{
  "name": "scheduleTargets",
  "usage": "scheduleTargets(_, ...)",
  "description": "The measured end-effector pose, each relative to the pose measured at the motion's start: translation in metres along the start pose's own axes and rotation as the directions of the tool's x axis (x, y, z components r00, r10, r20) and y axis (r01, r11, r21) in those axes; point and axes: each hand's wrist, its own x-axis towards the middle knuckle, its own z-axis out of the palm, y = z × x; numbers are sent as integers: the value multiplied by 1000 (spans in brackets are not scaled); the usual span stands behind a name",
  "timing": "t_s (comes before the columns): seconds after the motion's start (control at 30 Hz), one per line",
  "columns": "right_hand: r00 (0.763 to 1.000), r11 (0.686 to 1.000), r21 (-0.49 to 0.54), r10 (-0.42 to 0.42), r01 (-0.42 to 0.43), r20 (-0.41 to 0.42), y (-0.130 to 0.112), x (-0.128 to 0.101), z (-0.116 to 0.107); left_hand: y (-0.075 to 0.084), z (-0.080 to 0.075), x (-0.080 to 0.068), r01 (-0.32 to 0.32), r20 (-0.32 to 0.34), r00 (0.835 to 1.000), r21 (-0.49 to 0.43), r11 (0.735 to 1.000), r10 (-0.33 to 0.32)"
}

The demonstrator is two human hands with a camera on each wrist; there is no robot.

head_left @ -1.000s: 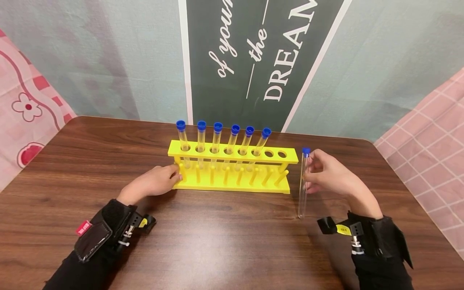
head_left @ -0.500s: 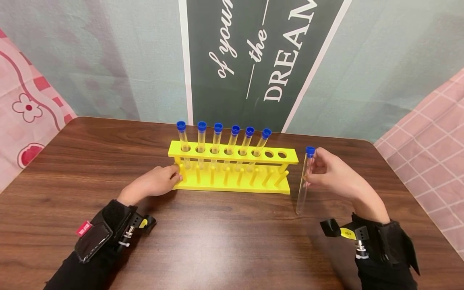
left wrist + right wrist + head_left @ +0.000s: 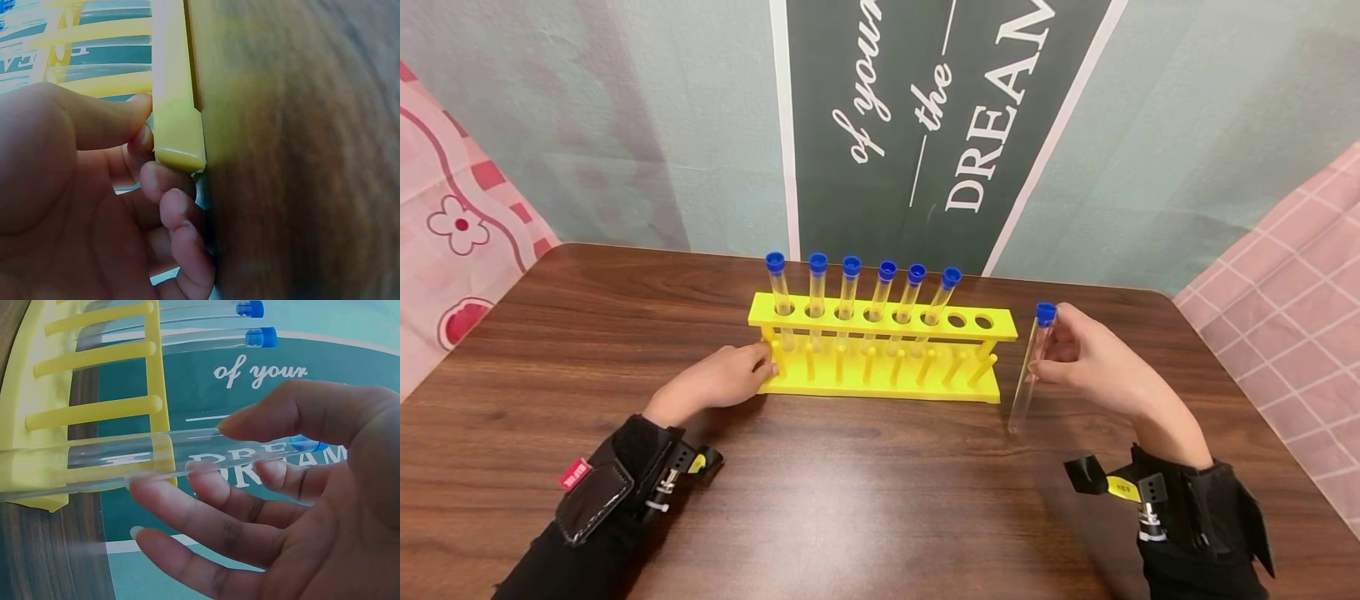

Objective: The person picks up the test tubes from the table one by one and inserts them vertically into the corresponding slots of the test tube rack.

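A yellow test tube rack (image 3: 880,387) stands on the table, with several blue-capped clear test tubes (image 3: 817,283) leaning in its holes. Its two rightmost holes have no tubes. At the rack's left end, my left hand (image 3: 718,379) grips the base; the left wrist view shows the thumb on the base (image 3: 178,125) and fingers curled by its end. Right of the rack, my right hand (image 3: 1097,358) pinches another clear test tube (image 3: 112,459) between thumb and fingers. This tube tilts slightly, blue cap (image 3: 1046,313) uppermost, apart from the rack in the head view.
The brown wooden table (image 3: 850,500) extends in front of the rack and to both sides. Behind it hangs a cloth backdrop (image 3: 715,125) with white lettering. Pink patterned cloths (image 3: 1292,317) border the left and right sides.
The right hand has shifted slightly right. Its test tube has tilted, with the cap moving right and the lower end rising a little. The left hand and rack have stayed in place.
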Motion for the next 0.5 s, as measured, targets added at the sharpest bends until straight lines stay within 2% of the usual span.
scheduleTargets(0.5,998,998,-54,-47,45,-31,-5,-3,0,1,0,-1,-1,-6,1000,-10,1000,1)
